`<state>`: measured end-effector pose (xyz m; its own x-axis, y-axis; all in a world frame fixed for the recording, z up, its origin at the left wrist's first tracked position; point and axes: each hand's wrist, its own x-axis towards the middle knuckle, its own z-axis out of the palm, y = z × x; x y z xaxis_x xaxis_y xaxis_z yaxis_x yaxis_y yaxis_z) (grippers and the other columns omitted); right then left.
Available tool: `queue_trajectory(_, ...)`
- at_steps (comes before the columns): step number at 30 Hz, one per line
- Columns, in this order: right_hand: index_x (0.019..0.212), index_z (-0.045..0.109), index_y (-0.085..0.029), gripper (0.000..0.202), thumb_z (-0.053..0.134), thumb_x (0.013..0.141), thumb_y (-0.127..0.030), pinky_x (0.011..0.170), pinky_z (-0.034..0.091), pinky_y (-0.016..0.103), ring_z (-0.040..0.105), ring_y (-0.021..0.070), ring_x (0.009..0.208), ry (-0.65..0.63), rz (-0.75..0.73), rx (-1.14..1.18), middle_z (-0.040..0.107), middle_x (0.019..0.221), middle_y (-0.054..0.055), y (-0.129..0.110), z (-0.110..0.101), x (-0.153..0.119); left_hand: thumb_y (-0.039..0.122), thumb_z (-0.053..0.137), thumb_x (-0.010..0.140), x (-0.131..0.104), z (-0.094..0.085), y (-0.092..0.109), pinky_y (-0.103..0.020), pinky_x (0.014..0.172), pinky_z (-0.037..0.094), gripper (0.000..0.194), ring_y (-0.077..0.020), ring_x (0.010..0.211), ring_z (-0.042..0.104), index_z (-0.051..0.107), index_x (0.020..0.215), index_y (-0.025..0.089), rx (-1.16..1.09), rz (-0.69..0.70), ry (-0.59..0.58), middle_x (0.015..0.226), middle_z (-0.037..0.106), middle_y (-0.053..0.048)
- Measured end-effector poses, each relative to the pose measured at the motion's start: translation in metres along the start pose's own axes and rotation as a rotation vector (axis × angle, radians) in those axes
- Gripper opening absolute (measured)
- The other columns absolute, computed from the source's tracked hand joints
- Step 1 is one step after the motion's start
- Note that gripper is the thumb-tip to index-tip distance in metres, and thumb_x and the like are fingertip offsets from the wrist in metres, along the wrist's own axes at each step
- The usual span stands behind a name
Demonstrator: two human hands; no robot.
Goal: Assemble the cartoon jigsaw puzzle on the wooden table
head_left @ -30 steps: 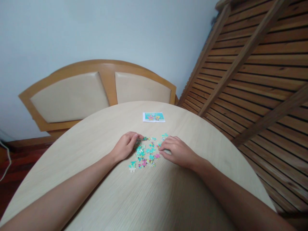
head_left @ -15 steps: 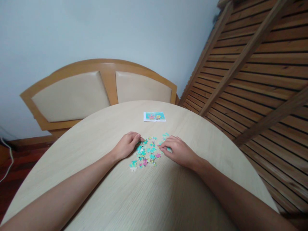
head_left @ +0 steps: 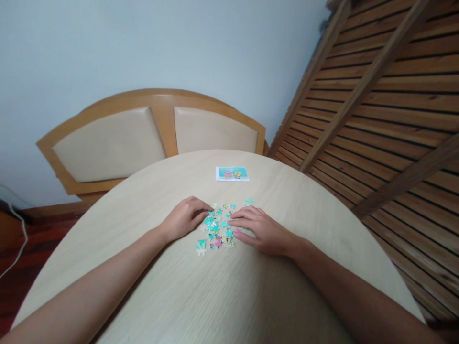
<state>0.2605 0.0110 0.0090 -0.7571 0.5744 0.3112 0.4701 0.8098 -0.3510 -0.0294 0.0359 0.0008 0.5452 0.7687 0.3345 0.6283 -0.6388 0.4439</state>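
A loose heap of small jigsaw puzzle pieces (head_left: 212, 228), mostly turquoise with some pink, yellow and white, lies on the table between my hands. My left hand (head_left: 186, 219) rests at the heap's left side, thumb and index finger apart, the fingertips at its upper left edge near a pale piece (head_left: 214, 206). From the right, my right hand (head_left: 263, 230) reaches in with its fingers spread over the heap's edge. Its thumb is beside a pink piece (head_left: 237, 231). A pair of turquoise pieces (head_left: 248, 201) lies just beyond the right hand.
A picture card (head_left: 232, 174) with cartoon figures on turquoise lies farther back on the round wooden table (head_left: 172, 291). Behind the table stands a padded wooden headboard (head_left: 168, 119) against the wall. Slatted wood (head_left: 387, 119) leans at the right, and a white cable (head_left: 24, 234) hangs at the left.
My right hand has opened from a pinch and moved slightly down and left over the heap. The left hand's fingers have straightened, and a pale piece now shows by its fingertip.
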Motion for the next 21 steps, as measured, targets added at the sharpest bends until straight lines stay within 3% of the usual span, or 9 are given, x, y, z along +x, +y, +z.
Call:
queue_trajectory(12, 0.128, 0.067, -0.025, 0.032, 0.057, 0.099, -0.035, 0.107, 0.042, 0.046, 0.055, 0.0247, 0.122, -0.010, 0.007, 0.006, 0.065, 0.129, 0.009, 0.0007, 0.0004, 0.0004, 0.024, 0.058, 0.094, 0.0007, 0.0077, 0.0047, -0.033, 0.084, 0.051, 0.017, -0.0209, 0.091, 0.067, 0.072, 0.104, 0.020, -0.156, -0.123, 0.033, 0.098, 0.075, -0.006)
queue_trajectory(21, 0.127, 0.067, -0.024, 0.032, 0.056, 0.099, -0.035, 0.107, 0.042, 0.046, 0.055, 0.0248, 0.123, -0.021, 0.016, 0.013, 0.065, 0.129, 0.010, 0.0000, 0.0007, 0.0009, 0.023, 0.053, 0.096, 0.0010, 0.0096, 0.0078, -0.038, 0.094, 0.048, 0.021, -0.0222, 0.098, 0.066, 0.074, 0.099, 0.021, -0.084, -0.113, 0.030, 0.100, 0.075, -0.007)
